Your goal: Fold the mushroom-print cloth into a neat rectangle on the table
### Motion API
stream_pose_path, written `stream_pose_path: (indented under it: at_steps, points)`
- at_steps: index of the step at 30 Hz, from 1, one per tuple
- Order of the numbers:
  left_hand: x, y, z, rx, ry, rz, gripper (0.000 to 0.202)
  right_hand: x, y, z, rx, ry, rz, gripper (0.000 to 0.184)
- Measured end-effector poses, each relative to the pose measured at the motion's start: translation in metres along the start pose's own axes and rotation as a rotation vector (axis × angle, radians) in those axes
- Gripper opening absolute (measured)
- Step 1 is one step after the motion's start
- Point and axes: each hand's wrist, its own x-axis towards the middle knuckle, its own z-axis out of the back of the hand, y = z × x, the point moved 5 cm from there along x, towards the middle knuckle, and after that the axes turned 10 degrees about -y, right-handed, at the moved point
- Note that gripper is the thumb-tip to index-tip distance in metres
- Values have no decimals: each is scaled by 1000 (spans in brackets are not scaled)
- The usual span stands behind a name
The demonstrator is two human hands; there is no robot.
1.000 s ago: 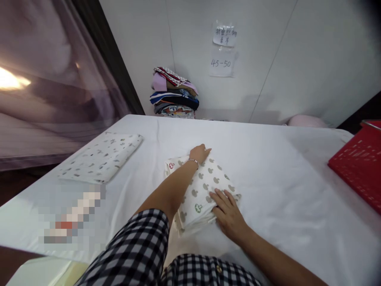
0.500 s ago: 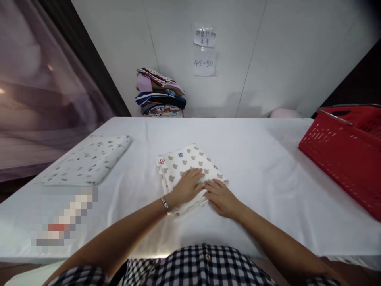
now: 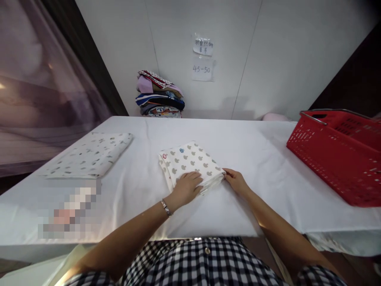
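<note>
A white folded cloth [image 3: 186, 157] printed with grey mushroom shapes, plus a few red and blue ones, lies in the middle of the table. My left hand [image 3: 187, 187] rests flat on its near edge, fingers spread over the top layer. At the cloth's right corner, the fingertips of my right hand [image 3: 235, 180] pinch the stacked layers. Several folded layers show along the near right edge. Farther left lies another folded white cloth [image 3: 92, 155] with small dark prints, apart from both hands.
A red plastic basket [image 3: 333, 159] with a metal handle stands at the table's right. Behind the far edge, a stack of folded fabrics [image 3: 160, 95] leans by the wall. Paper notes [image 3: 203, 69] hang there. A blurred-out item [image 3: 71, 210] lies front left on the white-covered table [image 3: 253, 139].
My right hand has moved right, from the cloth's near edge to its right corner, and now pinches it. My left hand stays on the cloth. The view has shifted slightly.
</note>
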Motion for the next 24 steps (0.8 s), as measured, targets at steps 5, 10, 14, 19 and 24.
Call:
stream_pose_path:
  at_steps: [5,10,14,19,24]
  points:
    - [-9,1,-1,64,15,16,36,0,7,-2,-203,-39,173,34]
    - [-22,3,0,141,12,66,49,-5,15,-7,-345,-46,291,37]
    - [-34,9,-4,199,8,91,51,-11,14,-8,-363,-34,253,39]
    - [-43,14,-10,188,-53,55,48,-13,13,-8,-408,-22,221,38]
    - [-50,12,-6,118,-138,2,37,-12,13,-8,-411,-24,234,39]
